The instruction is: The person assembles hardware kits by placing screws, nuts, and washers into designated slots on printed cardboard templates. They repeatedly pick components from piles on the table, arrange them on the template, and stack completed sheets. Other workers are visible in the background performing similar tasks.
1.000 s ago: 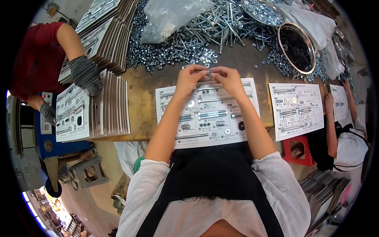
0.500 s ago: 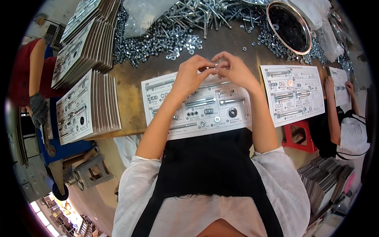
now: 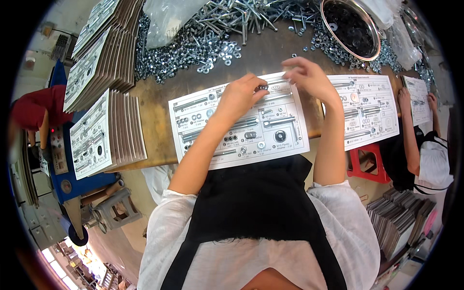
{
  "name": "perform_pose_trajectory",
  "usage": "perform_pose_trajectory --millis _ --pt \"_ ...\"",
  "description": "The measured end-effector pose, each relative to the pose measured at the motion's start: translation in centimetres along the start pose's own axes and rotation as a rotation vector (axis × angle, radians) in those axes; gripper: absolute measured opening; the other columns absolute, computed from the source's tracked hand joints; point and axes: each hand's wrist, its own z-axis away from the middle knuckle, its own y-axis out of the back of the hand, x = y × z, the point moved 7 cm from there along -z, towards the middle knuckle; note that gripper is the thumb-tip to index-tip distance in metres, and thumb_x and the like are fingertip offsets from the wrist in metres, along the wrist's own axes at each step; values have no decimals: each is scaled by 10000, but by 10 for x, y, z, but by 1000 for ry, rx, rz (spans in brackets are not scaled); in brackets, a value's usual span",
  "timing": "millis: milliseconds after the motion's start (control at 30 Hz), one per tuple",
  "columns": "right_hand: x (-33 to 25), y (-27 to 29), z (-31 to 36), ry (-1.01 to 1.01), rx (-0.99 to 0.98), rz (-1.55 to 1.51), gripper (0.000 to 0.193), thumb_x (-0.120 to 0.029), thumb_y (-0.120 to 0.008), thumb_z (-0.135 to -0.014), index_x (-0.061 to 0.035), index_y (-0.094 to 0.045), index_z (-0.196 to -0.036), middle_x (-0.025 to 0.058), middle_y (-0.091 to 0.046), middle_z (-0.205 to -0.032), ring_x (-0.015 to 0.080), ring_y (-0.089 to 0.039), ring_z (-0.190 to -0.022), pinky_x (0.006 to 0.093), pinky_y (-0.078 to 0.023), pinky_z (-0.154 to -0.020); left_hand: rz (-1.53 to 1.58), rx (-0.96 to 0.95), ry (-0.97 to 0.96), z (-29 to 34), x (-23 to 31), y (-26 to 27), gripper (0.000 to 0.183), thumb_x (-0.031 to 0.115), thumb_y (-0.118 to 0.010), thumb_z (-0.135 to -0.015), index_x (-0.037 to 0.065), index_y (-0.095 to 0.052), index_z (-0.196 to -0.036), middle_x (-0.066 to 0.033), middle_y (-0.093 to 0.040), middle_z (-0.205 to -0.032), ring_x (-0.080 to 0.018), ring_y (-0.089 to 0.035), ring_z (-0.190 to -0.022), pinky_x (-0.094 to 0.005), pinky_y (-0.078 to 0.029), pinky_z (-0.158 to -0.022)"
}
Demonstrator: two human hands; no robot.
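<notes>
A white printed hardware card (image 3: pixel 285 153) lies in front of me, with bolts, nuts and washers on its printed outlines. Over its upper part, my left hand (image 3: pixel 239 99) pinches a few small metal nuts (image 3: pixel 262 88) between thumb and fingers, close to the card's surface. My right hand (image 3: pixel 311 82) is raised over the card's upper right corner. Its fingers are apart, slightly smeared by motion, and nothing shows in them. On the card, a black round plastic washer (image 3: pixel 280 137) sits at the lower right, and long bolts run across the middle.
Piles of nuts (image 3: pixel 169 60) and bolts (image 3: pixel 241 17) cover the far table, beside a metal-rimmed bowl (image 3: pixel 350 29) of black pieces. Stacked cards (image 3: pixel 104 137) stand at left. A second card (image 3: pixel 372 108) lies right. Co-workers are on both sides; a red stool (image 3: pixel 367 166) stands below.
My hands were together above the card; they have parted. The right moved right and spread its fingers, the left came down towards the card. The co-worker at left has shifted position.
</notes>
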Motion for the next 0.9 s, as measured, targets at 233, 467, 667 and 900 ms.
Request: perform_pose_trajectory --millis 233,467,667,900 --pt "45 14 17 -32 115 -355 235 -115 -586 -986 -40 -652 -1198 11 -704 -923 35 -563 -765 190 -474 -719 -269 112 -119 -17 7 -52 207 188 -779 -773 77 -712 -934 -73 -589 -952 -278 -615 -883 -400 -501 -779" --pt "77 7 40 -73 162 -373 232 -80 -581 -975 -24 -648 -1190 32 -700 -971 54 -577 -807 212 -489 -746 -302 129 -44 -22 3 -53 321 211 -783 -784 90 -653 -1052 -79 -579 -999 -279 -618 -903 -401 -494 -785" --pt "73 -7 67 20 421 39 344 -51 -577 -944 0 -567 -1284 151 -662 -1164 229 -636 -1023 332 -503 -905 -117 363 151 31 -28 35 247 223 -729 -856 96 -668 -1059 -94 -614 -1024 -282 -627 -894 -386 -501 -778" --pt "74 -13 78 -6 393 185 406 -88 -594 -935 32 -518 -1316 218 -641 -1178 316 -642 -1065 383 -501 -926 -551 348 815 265 -126 132 247 255 -546 -986 31 -649 -1005 -205 -690 -846 -428 -662 -793 -479 -513 -681"
